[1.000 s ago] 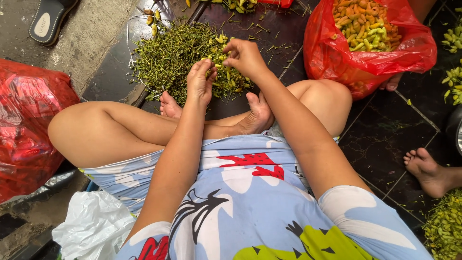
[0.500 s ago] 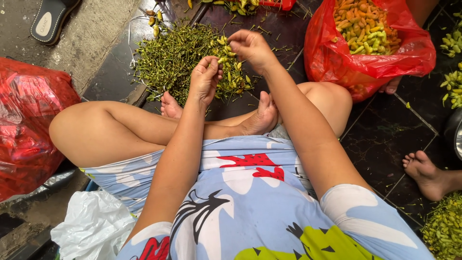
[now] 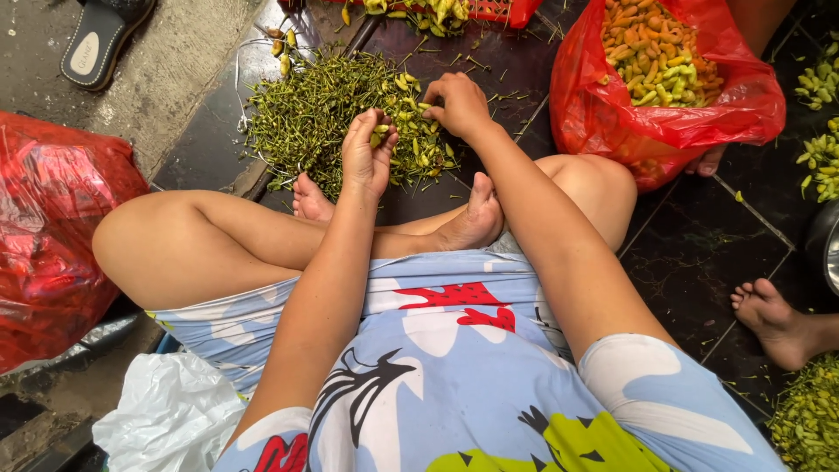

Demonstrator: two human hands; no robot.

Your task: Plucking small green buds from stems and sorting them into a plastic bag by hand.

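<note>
I sit cross-legged on a dark tiled floor, facing a pile of green stems and small chillies (image 3: 323, 109). My left hand (image 3: 367, 157) is raised over the pile's near edge, fingers closed around a few small yellow-green chillies. Further out, my right hand (image 3: 459, 105) rests knuckles-up on the pile's right side, its fingers curled into the chillies there. What its fingers hold is hidden.
A red plastic bag of orange and green chillies (image 3: 664, 79) stands at the upper right. Another red bag (image 3: 52, 227) lies at left, a white bag (image 3: 166, 419) at bottom left. Another person's bare foot (image 3: 773, 319) is at right. A sandal (image 3: 96, 44) lies top left.
My right hand has moved a little nearer and lower onto the pile. My left hand has stayed in about the same place, still closed on chillies.
</note>
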